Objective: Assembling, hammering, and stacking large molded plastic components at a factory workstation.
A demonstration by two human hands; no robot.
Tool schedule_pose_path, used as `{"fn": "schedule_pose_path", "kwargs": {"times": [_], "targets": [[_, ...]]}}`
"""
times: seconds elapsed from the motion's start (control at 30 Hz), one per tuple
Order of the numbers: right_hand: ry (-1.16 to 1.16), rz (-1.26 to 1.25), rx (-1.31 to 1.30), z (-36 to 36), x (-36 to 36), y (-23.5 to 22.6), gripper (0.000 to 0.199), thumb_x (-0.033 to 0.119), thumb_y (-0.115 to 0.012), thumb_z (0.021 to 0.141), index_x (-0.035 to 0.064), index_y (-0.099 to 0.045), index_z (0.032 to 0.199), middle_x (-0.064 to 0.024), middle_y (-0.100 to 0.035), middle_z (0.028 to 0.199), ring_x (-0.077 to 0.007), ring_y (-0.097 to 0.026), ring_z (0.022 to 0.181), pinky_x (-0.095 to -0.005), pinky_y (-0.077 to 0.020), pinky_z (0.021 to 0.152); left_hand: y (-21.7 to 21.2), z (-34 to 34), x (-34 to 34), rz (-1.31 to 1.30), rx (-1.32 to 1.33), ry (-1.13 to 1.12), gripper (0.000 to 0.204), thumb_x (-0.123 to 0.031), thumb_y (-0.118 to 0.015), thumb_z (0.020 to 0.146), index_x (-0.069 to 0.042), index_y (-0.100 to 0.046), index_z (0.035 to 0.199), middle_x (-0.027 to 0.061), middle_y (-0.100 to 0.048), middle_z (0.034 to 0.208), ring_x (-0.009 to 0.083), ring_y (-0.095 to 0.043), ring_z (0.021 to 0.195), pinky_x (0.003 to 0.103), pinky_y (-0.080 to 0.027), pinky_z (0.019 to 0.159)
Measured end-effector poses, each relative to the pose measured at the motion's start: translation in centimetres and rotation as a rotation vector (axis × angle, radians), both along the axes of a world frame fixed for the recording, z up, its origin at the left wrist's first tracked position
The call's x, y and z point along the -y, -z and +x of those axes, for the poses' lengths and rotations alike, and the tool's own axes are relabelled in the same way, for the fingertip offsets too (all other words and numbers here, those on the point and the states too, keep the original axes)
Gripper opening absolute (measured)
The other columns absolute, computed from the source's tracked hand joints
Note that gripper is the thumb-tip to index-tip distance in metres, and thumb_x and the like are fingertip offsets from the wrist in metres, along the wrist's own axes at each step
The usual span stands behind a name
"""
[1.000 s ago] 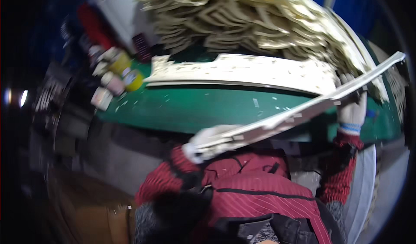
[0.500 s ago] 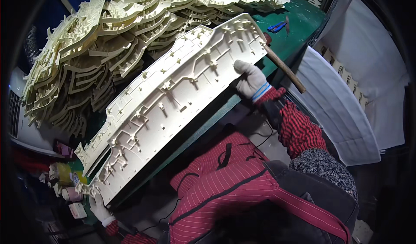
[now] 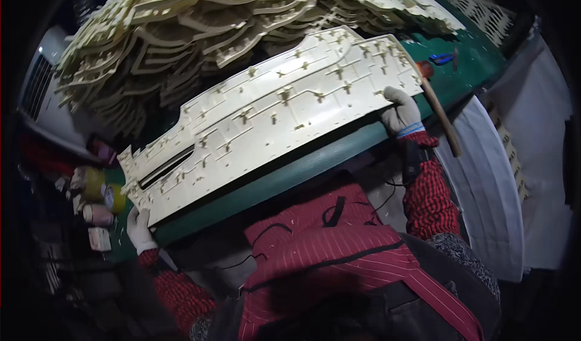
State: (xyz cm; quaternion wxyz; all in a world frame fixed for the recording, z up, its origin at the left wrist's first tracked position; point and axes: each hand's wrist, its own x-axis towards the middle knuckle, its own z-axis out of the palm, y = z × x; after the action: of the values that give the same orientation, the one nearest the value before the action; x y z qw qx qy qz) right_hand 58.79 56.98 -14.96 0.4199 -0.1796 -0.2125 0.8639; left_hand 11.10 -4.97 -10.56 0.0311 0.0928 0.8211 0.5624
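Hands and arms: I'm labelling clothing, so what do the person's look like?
The left hand and right hand wear whitish gloves, the right with a blue stripe at its cuff. Above are red-and-black sleeves, then speckled grey fabric. Something black shows on the right sleeve, too unclear to name.

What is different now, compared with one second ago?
The held cream panel, seen edge-on then, has turned flatter over the green table, its ribbed face showing. The left hand and right hand still hold it. The stack of panels stays behind.
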Motion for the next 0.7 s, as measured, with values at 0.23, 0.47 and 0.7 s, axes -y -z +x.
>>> {"fn": "schedule_pose_path", "kwargs": {"times": [0.23, 0.47, 0.7], "targets": [[-0.034, 0.053, -0.050, 3.4, -3.9, 2.7, 0.047, 0.003, -0.058, 0.101, -0.0023, -0.049, 0.147, -0.0192, -0.057, 0.147, -0.0336, -0.057, 0.134, -0.0525, -0.0446, 0.118, -2.3, 3.0, -3.4, -0.117, -0.018, -0.048, 0.050, -0.026, -0.076, 0.087, -0.002, -0.068, 0.130, 0.0069, -0.075, 0.107, 0.0120, -0.070, 0.083, 0.024, -0.053, 0.057], [-0.098, -0.070, -0.052, 4.6, -6.8, 4.2, 0.046, 0.005, -0.056, 0.103, -0.0005, -0.050, 0.148, -0.0181, -0.055, 0.150, -0.0331, -0.052, 0.140, -0.0512, -0.0411, 0.121, -2.1, 3.1, -2.4, -0.032, 0.118, -0.018, 0.052, -0.015, -0.075, 0.088, 0.005, -0.062, 0.135, 0.0120, -0.074, 0.113, 0.0161, -0.071, 0.093, 0.027, -0.057, 0.073], [-0.328, 0.464, -0.696, -1.6, 1.4, -1.3, 0.034, 0.036, -0.061, 0.102, 0.0026, -0.052, 0.104, -0.0067, -0.053, 0.088, -0.0233, -0.053, 0.085, -0.0436, -0.0472, 0.103, 2.9, -0.9, 1.5, 0.762, 0.089, 0.282, 0.039, -0.011, -0.069, 0.096, 0.003, -0.066, 0.132, 0.0182, -0.072, 0.124, 0.0269, -0.071, 0.107, 0.037, -0.057, 0.099]]}}
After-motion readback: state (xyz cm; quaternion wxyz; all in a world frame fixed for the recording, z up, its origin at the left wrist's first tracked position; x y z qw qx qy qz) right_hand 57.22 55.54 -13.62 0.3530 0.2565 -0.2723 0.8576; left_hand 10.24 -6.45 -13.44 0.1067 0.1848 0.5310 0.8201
